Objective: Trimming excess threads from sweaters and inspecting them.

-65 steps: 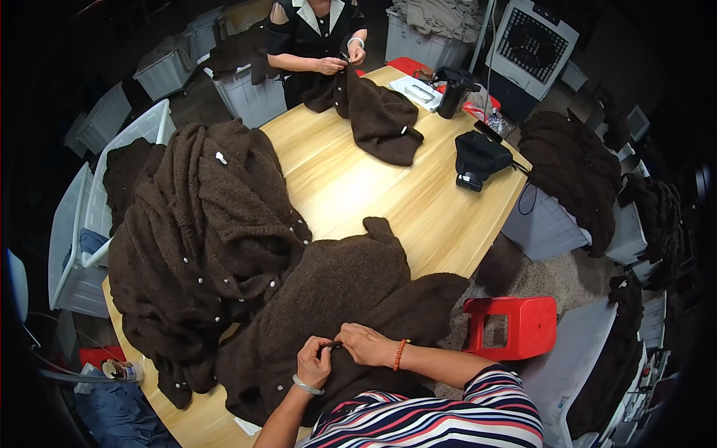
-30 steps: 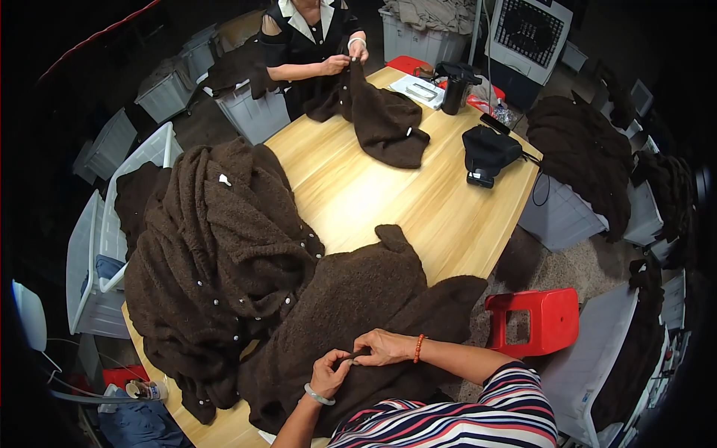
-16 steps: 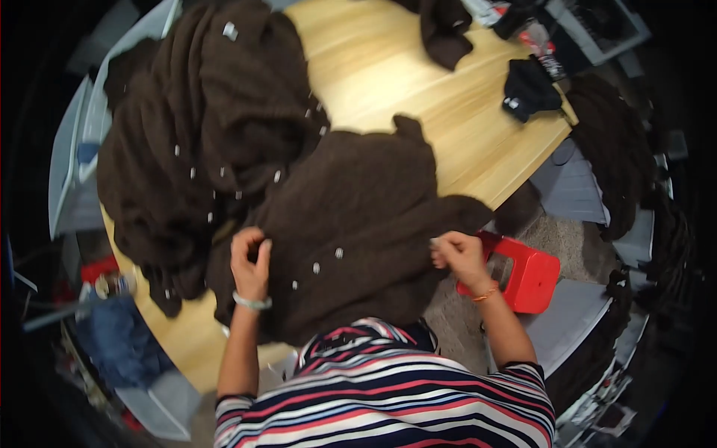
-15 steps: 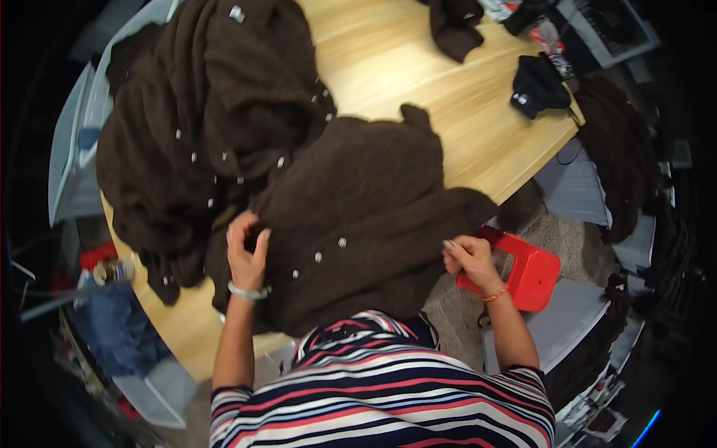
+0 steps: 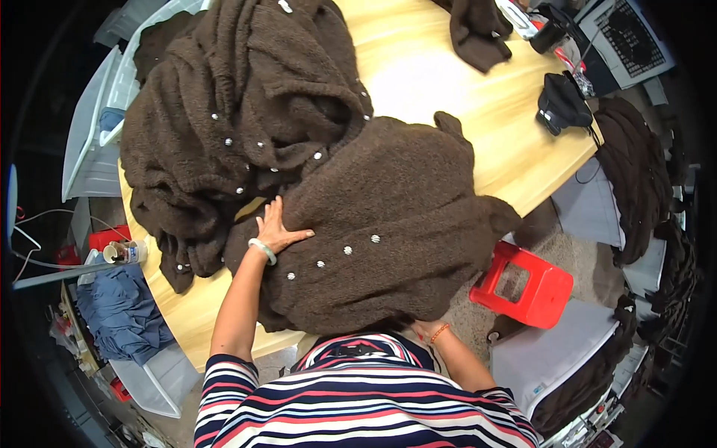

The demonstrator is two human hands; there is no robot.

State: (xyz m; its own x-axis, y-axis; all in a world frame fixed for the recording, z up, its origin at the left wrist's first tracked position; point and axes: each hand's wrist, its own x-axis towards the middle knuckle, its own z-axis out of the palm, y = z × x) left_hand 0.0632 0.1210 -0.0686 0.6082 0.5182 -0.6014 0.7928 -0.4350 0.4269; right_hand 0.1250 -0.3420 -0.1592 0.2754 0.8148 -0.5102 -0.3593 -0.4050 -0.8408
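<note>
A dark brown knitted cardigan [image 5: 388, 201] lies spread at the table's near edge, with a slanting row of pale round buttons [image 5: 348, 251] across it. Flat on its left side rests my left hand [image 5: 276, 230], fingers spread and thumb out. At the cardigan's near edge, close to my body, my right hand [image 5: 427, 328] reaches under the cloth, and its fingers are hidden. A large heap of brown buttoned garments [image 5: 246, 97] sits against the cardigan's left side.
The wooden table [image 5: 418, 82] carries a black pouch-like thing [image 5: 564, 103] at its right corner. A red stool [image 5: 541, 287] stands to the right, near a grey bin [image 5: 556, 351] of brown garments. Blue cloth [image 5: 125, 313] fills a container at left.
My left hand has opened out flat on the cardigan. My right hand has moved from the cardigan's right side down and left to its near edge. The view has shifted slightly.
</note>
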